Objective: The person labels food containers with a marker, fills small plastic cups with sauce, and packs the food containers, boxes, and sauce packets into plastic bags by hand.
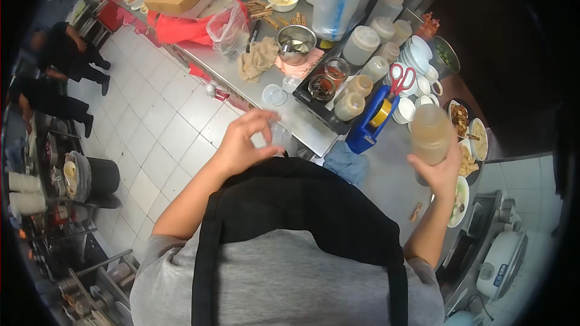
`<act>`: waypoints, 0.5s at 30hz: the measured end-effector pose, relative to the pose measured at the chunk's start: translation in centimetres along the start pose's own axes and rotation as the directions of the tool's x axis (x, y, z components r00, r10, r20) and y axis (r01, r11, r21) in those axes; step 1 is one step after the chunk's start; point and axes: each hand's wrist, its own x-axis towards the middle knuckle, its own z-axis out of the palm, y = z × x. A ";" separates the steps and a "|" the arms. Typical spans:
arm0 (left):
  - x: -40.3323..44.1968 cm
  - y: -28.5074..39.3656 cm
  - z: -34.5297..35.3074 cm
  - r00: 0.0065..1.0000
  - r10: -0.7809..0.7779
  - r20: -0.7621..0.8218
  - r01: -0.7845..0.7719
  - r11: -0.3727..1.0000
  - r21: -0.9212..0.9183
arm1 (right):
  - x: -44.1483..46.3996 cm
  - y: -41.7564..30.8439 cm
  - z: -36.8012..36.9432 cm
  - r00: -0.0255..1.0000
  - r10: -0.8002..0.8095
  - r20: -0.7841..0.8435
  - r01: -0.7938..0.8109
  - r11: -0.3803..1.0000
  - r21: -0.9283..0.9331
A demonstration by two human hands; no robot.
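My left hand (pixel 244 143) is curled round a small clear plastic cup (pixel 279 136), just in front of the black apron. On the right, my right hand (pixel 443 172) grips a squeeze bottle (pixel 431 136) with pale brown contents, held over the steel counter. Between the hands, a blue tape dispenser (pixel 370 122) and a crumpled blue cloth (pixel 347 164) lie on the counter. Clear round lids (pixel 274 95) rest at the counter's edge beyond my left hand.
A black tray (pixel 323 113) holds jars and sauce bottles. Behind it stand a metal pot (pixel 296 43), a tan cloth (pixel 258 60) and bowls (pixel 282 0). Stacked white dishes (pixel 415 54) and filled food bowls (pixel 477 139) line the right. Two people (pixel 72 54) stand at the far left.
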 end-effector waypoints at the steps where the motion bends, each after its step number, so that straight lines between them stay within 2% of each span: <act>1: 0.7 0.0 0.0 0.999 -0.048 -0.004 0.048 0.997 -0.053 | 0.6 -1.9 0.6 0.993 -0.085 0.085 0.092 0.993 -0.076; 2: 1.5 0.3 -0.2 0.996 -0.093 -0.002 0.092 0.990 -0.106 | 1.2 -3.7 1.3 0.972 -0.159 0.171 0.185 0.972 -0.145; 3: 2.2 0.3 -0.3 0.991 -0.134 0.008 0.133 0.978 -0.160 | 1.6 -5.2 2.2 0.958 -0.168 0.234 0.224 0.944 -0.242; 4: 2.6 -0.3 -0.3 0.995 -0.092 0.027 0.095 0.981 -0.167 | 2.0 -6.7 3.1 0.941 -0.164 0.296 0.262 0.905 -0.334; 6: 3.2 -0.2 -0.4 0.993 -0.110 0.045 0.117 0.970 -0.214 | 2.9 -9.0 4.9 0.917 -0.133 0.377 0.316 0.818 -0.480; 9: 3.4 -1.0 -0.4 0.989 -0.138 0.060 0.150 0.946 -0.286 | 4.7 -10.7 7.4 0.856 -0.220 0.467 0.482 0.665 -0.571; 11: 3.2 -1.8 -0.8 0.987 -0.153 0.045 0.159 0.922 -0.353 | 5.6 -12.0 8.8 0.833 -0.303 0.463 0.547 0.575 -0.608; 15: 2.4 -2.6 -2.6 0.993 -0.114 0.026 0.117 0.958 -0.264 | 7.1 -14.4 10.9 0.788 -0.346 0.509 0.615 0.409 -0.674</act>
